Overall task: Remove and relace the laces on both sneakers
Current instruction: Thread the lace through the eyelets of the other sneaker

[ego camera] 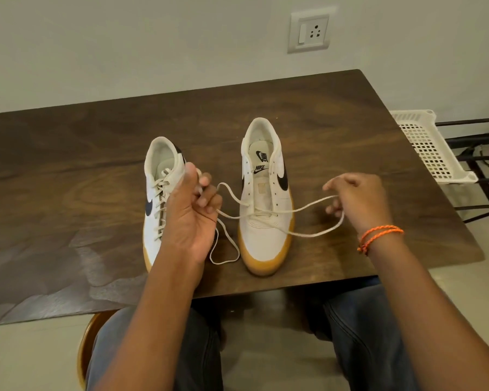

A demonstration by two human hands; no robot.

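Seated at the table (68, 165), a person stretches a loose lace (268, 211) between both hands: left hand (192, 210) and right hand (356, 198) each pinch it. It runs across the right sneaker (266, 238), seemingly unlaced; the left sneaker (156, 193) beyond remains laced.

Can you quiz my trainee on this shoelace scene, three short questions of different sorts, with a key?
1. True or false: the left sneaker is laced.
2. Which hands hold the loose lace? A) left only B) right only C) both
3. Fill in: the bracelet on the right wrist is ____.

Key:
1. True; the right sneaker has only its lowest eyelets threaded.
2. C; the left hand and right hand each hold part of it.
3. Orange; see the bracelet.
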